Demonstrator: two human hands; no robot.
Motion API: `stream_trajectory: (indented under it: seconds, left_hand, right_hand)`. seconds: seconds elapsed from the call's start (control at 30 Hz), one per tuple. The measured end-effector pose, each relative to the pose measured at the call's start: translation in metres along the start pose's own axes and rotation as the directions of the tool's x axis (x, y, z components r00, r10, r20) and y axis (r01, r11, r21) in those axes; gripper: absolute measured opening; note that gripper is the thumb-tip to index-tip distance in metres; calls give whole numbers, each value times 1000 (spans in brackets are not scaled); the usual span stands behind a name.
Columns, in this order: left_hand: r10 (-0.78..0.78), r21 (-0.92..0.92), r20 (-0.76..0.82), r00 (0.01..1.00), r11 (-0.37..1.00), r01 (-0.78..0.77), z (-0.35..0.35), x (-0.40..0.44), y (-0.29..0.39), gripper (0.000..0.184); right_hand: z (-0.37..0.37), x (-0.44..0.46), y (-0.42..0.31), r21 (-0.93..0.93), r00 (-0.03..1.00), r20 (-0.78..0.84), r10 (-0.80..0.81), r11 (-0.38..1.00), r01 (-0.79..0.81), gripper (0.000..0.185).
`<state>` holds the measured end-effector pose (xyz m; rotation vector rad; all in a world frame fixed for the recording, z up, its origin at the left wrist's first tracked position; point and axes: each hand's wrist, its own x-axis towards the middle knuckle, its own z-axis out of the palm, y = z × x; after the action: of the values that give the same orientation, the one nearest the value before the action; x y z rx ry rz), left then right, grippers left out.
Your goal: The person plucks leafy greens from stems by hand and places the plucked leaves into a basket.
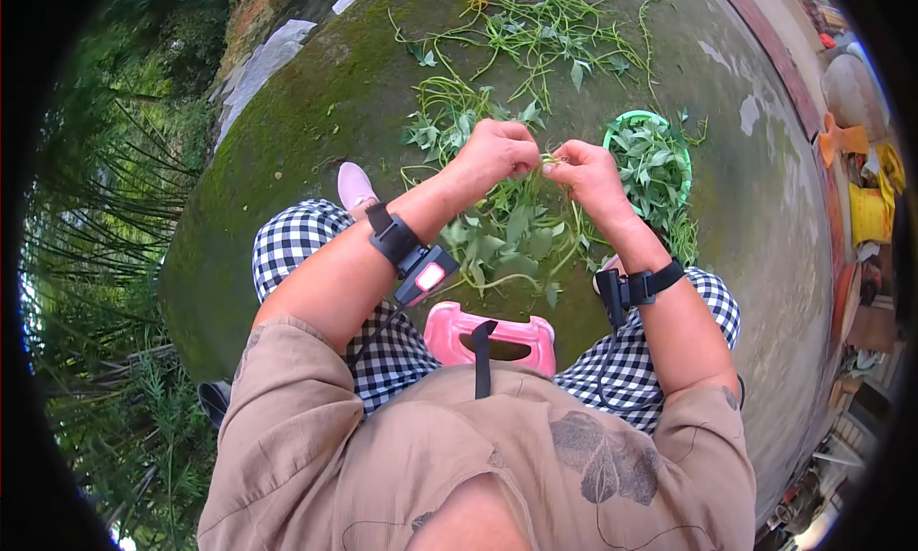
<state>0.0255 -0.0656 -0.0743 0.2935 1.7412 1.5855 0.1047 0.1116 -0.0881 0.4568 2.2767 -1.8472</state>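
Ground: mossy concrete [296, 150], under and all around the hands.
Bank of plants: dense green growth [124, 360], well to the left of both hands.
Far vines: loose, tangled stalks with a few leaves [555, 30], on the ground beyond the hands.
Near greens: leafy pile [507, 240], on the ground below the hands and between them and the stool; it takes up the space between the forearms.
Stool: pink plastic with a slot [445, 333], between the knees, nearer the body than the hands; a dark strap hangs over it.
Basket: green rim [636, 116], just right of the right hand, filled with leafy greens; stalks trail past its near side.
Yellow container: [868, 214], well to the right of the right hand, among assorted items; contents cannot be told.
Left hand: [499, 154] fingertips pinched on a thin green stem [548, 160].
Right hand: [590, 176] thumb and finger closed on the same stem, close beside the left hand.
Wrist devices: black-strapped units, one on the left wrist [411, 255], one on the right [626, 288].
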Motion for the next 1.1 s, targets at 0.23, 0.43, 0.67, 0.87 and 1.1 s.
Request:
stream_trajectory:
  seconds: [0.23, 0.43, 0.67, 0.87, 1.1]
  left_hand:
    - [-184, 22, 17, 983, 983, 184, -1, -2, 0, 10]
    - [77, 450, -34, 996, 892, -53, 4, 0, -14, 14]
    - [-158, -254, -374, 914, 965, 63, -15, 9, -11, 10]
    - [-100, -68, -279, 955, 994, 85, 15, 23, -6, 10]
    - [195, 249, 4, 981, 950, -190, 104, 56, 47, 36]
  right_hand:
    - [-5, 0, 14, -21, 997, 5, -83, 996, 83, 24]
    - [-5, -11, 10, -334, 990, -26, -141, 934, 124, 25]
    - [-13, -19, 31, -315, 985, -139, -103, 948, 55, 25]
    - [-7, -52, 49, -600, 989, 4, 148, 792, -116, 30]
    - [-37, -60, 63, -493, 982, -27, 188, 852, -177, 25]
